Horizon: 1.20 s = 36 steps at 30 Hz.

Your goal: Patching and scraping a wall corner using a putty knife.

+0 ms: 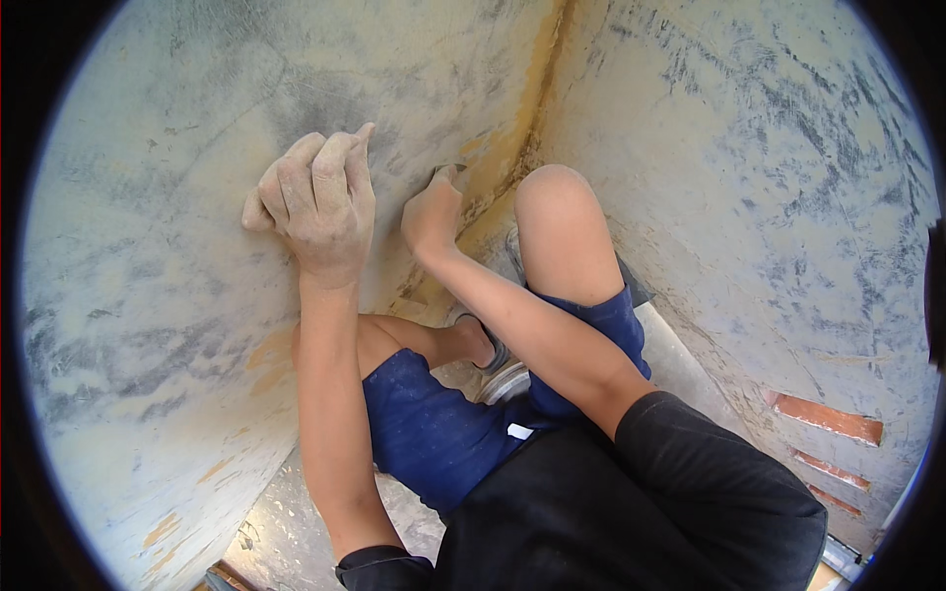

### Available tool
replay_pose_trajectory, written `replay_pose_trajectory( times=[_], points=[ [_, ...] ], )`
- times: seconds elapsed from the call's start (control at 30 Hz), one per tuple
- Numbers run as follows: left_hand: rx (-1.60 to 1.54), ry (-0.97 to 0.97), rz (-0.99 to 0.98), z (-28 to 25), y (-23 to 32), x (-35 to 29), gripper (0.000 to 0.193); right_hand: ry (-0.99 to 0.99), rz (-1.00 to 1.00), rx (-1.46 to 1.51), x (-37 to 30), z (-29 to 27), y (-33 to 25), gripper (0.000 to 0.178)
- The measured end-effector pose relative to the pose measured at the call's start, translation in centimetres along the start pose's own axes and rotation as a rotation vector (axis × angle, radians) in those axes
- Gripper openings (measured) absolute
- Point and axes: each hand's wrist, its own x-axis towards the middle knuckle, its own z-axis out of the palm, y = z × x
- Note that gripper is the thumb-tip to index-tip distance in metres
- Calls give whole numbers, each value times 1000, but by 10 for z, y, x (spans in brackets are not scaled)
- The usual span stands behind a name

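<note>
My left hand (pixel 320 202), coated in pale dust, is at the left wall (pixel 177 227) with its fingers curled in. Whatever it may hold is hidden behind the fingers. Farther right, my right hand (pixel 432 217) reaches low toward the inner corner (pixel 537 123), where brownish-yellow filler runs down the seam. A small dark flat piece (pixel 451 167) sticks out past its closed fingers and lies against the left wall. Most of that piece is covered by the hand, so its kind does not show.
A second wall (pixel 749 197), grey and scuffed, rises on the right, with several reddish slots (pixel 828 419) low down. My bent knees (pixel 564 231) in blue shorts stand between the walls. Part of a round metallic rim (pixel 505 382) shows beneath me.
</note>
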Motion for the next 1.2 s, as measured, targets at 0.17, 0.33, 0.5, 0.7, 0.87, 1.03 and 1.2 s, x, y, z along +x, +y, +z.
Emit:
replay_pose_trajectory(
  times=[0.17, 0.33, 0.5, 0.7, 0.87, 1.03, 1.2],
  points=[
    [29, -5, 3, -3, -4, -3, 36, -161, -89, -101, -22, -1, -5, 58],
    [5, 4, -8, 2, 5, 3, 37, 1, -63, -78, -17, 7, 3, 56],
    [22, -6, -3, -3, -4, -2, 37, -281, 123, 70, -16, -25, -27, 58],
    [23, 1, 3, -1, 0, 0, 36, -226, -93, -11, -20, 0, 8, 63],
    [27, 3, -13, 0, 2, -1, 35, -174, -24, 35, -18, -2, 7, 64],
    [42, -1, 5, -1, 0, -1, 35, -246, 109, 34, -6, -22, -13, 63],
    [29, -4, -4, 3, 3, 0, 36, -128, -164, -98, -11, -18, -5, 61]
  ],
)
